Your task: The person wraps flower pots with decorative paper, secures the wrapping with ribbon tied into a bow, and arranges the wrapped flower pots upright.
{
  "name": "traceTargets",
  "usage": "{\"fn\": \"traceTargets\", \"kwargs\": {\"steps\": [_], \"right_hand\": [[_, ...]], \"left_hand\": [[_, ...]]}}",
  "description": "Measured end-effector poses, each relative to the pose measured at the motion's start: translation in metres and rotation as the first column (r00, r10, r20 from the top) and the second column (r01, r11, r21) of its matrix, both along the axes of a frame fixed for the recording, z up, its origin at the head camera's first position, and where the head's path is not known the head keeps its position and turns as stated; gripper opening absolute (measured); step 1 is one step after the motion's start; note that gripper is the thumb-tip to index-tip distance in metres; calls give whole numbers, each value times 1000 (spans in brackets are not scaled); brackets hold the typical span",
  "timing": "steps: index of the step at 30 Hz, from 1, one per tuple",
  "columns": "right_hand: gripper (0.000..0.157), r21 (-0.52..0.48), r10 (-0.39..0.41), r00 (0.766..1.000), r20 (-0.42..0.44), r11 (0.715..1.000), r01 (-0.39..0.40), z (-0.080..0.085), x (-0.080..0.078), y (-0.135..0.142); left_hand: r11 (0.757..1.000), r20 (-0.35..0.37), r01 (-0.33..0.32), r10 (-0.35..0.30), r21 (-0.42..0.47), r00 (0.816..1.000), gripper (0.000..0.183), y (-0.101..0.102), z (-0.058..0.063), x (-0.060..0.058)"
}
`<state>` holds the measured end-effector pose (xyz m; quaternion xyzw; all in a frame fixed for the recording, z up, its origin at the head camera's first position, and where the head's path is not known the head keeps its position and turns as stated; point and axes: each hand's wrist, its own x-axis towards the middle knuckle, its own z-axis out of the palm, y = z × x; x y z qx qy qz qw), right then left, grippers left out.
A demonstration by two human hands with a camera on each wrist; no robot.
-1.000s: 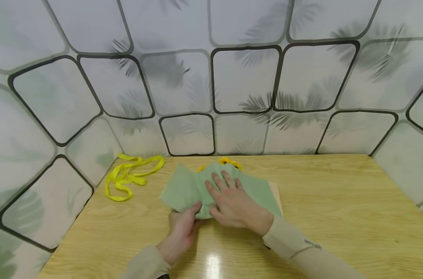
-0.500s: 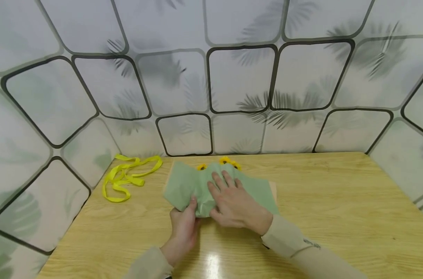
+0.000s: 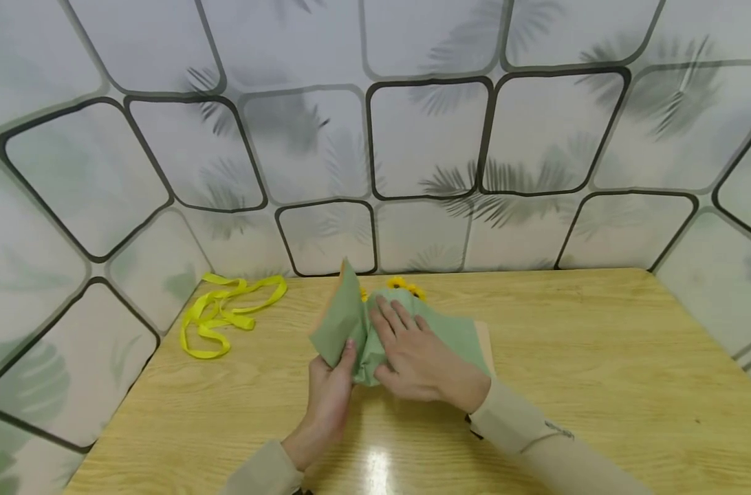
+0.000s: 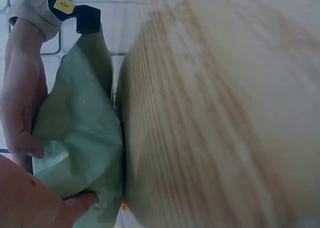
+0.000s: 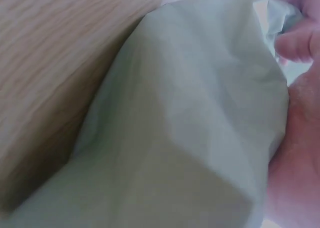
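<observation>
A sheet of green wrapping paper (image 3: 456, 337) with a tan underside lies folded around artificial sunflowers (image 3: 406, 285), whose yellow heads peek out at its far edge. My left hand (image 3: 329, 395) grips the paper's left part, thumb on top, and that flap stands up and folds inward. On the paper's middle my right hand (image 3: 421, 361) rests with its fingers straight, pressing it down. From the left wrist view, the left thumb (image 4: 80, 204) lies on the creased paper (image 4: 82, 112). Paper fills most of the right wrist view; the flower stems are hidden.
A loose yellow ribbon (image 3: 211, 320) lies in loops at the back left of the wooden table (image 3: 598, 357). A patterned cloth wall (image 3: 434, 144) rises behind the table's far edge and along both sides.
My left hand has lifted the left flap of the wrapping paper, turning it upward and to the right. The right hand has stayed nearly in place on the paper.
</observation>
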<state>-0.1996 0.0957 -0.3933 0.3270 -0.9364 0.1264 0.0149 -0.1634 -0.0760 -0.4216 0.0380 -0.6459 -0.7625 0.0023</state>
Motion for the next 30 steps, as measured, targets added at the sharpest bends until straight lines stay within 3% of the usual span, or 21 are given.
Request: {"fn": "traceTargets", "kwargs": {"steps": [7,11,15,21,27,30], "right_hand": [[66,-190,-1,993,120,981,24,1,-6,17],[59,-219,33,997,63,976,-18,0,-8,27],[65,-201,51,997,-59,978,-62,-1,-10,36],[62,-105,8,978,-209,994,-31,0,-9,47],[60,-134,70,981,-182,986,-95,-1,-12,52],[62,-146,94,983,-158,982,-117,-1,-12,53]], "left_hand": [[999,0,-7,7,-50,1000,40,4,4,3],[995,-11,-12,11,-97,1000,39,6,6,7],[994,-26,-34,31,-102,999,37,8,6,9],[992,-31,-56,53,-110,998,36,14,6,13],[989,-56,-40,32,-145,998,36,16,6,17],[974,-81,-14,-5,-227,997,32,14,6,16]]}}
